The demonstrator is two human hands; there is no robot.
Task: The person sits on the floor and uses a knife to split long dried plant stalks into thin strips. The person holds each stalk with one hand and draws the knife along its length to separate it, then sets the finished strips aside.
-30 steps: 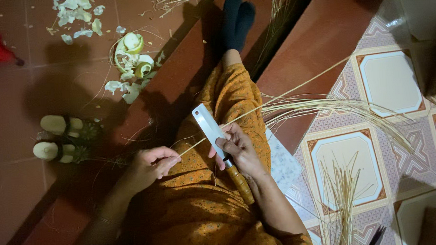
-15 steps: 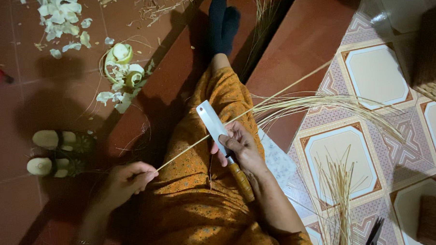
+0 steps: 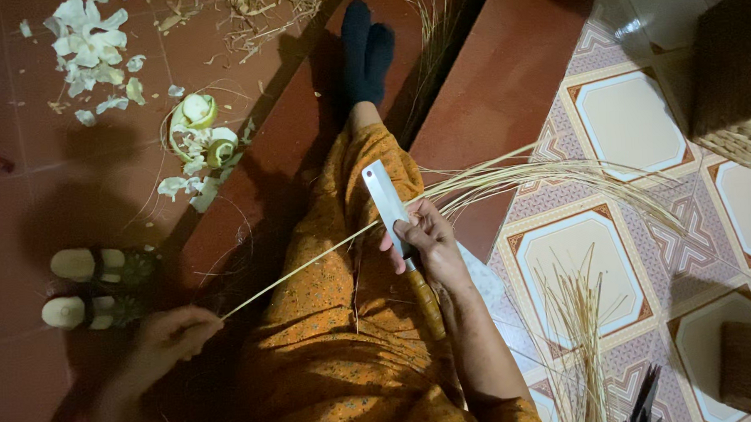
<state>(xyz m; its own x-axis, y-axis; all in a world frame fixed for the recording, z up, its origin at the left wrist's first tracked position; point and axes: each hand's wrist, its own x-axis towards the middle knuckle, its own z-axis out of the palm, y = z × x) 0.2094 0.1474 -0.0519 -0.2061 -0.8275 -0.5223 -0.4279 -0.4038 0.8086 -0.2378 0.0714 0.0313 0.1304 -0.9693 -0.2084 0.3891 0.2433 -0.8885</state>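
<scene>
My right hand (image 3: 422,244) grips a cleaver-like knife (image 3: 385,196) with a flat steel blade and a wooden handle (image 3: 427,301), held over my lap in orange cloth (image 3: 338,320). A long pale fibre strip (image 3: 299,272) runs under the blade. My left hand (image 3: 168,339) pinches the strip's near end, low at the left. Beyond the knife the strip joins a bundle of thin straw-coloured strands (image 3: 541,176) fanning out to the right.
A pair of pale sandals (image 3: 87,288) lies at the left on the red tiled floor. White peel scraps (image 3: 95,38) and curled shavings (image 3: 198,134) litter the upper left. More strands (image 3: 575,329) lie on patterned tiles; woven baskets (image 3: 733,74) at the right; dark shears (image 3: 644,397) at the bottom.
My left hand has pulled the strip farther down and to the left, away from the knife. The right hand and blade stay over the lap.
</scene>
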